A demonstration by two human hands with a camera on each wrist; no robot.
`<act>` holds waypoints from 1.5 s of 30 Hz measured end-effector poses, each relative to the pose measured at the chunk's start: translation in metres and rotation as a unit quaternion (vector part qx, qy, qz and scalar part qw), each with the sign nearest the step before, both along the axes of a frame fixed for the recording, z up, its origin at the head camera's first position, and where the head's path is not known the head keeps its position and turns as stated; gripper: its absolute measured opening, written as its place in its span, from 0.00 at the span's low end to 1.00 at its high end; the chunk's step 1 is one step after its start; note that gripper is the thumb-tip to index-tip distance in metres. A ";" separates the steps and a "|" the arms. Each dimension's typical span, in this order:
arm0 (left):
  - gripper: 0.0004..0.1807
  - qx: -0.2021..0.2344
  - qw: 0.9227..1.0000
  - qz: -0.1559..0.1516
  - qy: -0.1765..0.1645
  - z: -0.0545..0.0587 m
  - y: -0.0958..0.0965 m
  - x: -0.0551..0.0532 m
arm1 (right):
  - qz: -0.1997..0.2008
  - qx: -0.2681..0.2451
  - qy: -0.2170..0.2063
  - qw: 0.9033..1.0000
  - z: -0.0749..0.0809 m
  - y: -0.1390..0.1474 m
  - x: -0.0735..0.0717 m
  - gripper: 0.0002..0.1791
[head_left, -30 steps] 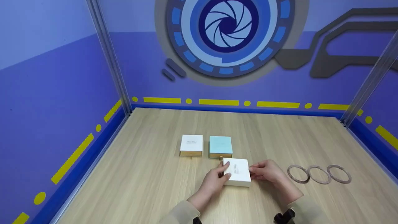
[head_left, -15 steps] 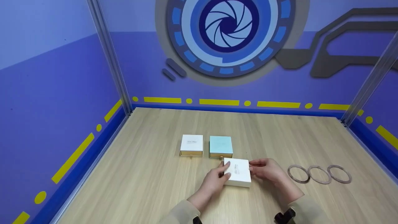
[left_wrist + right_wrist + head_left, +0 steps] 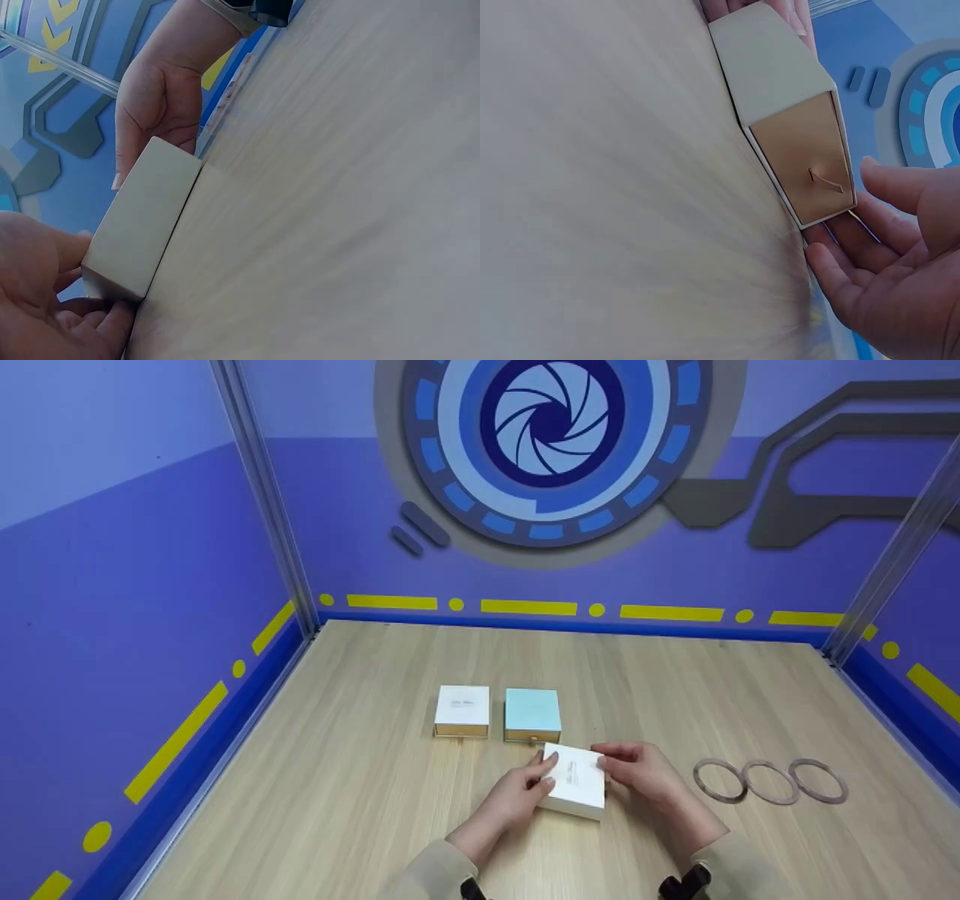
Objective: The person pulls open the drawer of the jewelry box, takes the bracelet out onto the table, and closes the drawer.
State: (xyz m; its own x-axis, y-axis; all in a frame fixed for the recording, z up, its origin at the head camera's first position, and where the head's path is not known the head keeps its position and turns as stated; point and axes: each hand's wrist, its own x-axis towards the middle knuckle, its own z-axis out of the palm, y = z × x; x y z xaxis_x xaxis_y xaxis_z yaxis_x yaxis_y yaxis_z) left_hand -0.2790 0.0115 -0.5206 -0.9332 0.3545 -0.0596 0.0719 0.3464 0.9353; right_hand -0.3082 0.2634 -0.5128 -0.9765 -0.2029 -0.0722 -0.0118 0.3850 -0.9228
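Note:
A white drawer-style box (image 3: pixel 576 781) with small dark print on top sits on the table. My left hand (image 3: pixel 510 804) grips its left side, with thumb and a finger on the top edge. At its far right corner, my right hand (image 3: pixel 639 769) touches it with loosely bent fingers. In the right wrist view, the tan drawer front (image 3: pixel 806 161) shows a small ribbon pull (image 3: pixel 826 181), and the right thumb (image 3: pixel 900 184) stands apart from that front. The left wrist view shows the box's plain cream side (image 3: pixel 146 214), low against the table.
Beyond the hands stand another white box (image 3: pixel 462 706) and a mint-green box (image 3: pixel 532 711), both with tan drawer fronts facing me. Three bangles (image 3: pixel 718 796) lie in a row on the wooden table (image 3: pixel 360 810) at right. Blue walls (image 3: pixel 150 585) enclose the table's back and sides.
The held white box has turned slightly clockwise. My right fingers have slid from its right side, by the drawer front, to its far right corner. The left hand keeps its grip.

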 end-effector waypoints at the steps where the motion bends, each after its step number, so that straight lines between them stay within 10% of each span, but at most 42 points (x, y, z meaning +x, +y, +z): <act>1: 0.26 0.003 1.000 -0.007 0.000 0.000 -0.001 0.000 | 0.001 -0.001 0.001 1.000 -0.001 0.000 0.000 0.22; 9: 0.38 -0.021 0.998 -0.048 0.025 -0.001 -0.004 -0.004 | -0.006 0.013 -0.002 1.000 -0.002 0.000 -0.002 0.21; 26: 0.38 0.048 0.999 0.015 0.009 0.000 -0.001 -0.005 | 0.016 0.082 0.003 0.997 0.016 0.006 0.008 0.14; 45: 0.23 0.003 0.995 0.093 0.042 0.000 0.000 -0.007 | 0.034 0.147 -0.076 0.986 0.029 -0.022 0.033 0.19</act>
State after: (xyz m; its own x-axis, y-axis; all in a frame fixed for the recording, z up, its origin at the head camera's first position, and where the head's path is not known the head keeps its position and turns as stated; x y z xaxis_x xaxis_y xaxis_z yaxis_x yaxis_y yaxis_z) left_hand -0.2855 0.0114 -0.5211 -0.9842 0.1753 0.0233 0.0852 0.3548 0.9311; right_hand -0.2756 0.2414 -0.4842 -0.9348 -0.2159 -0.2819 0.0830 0.6390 -0.7647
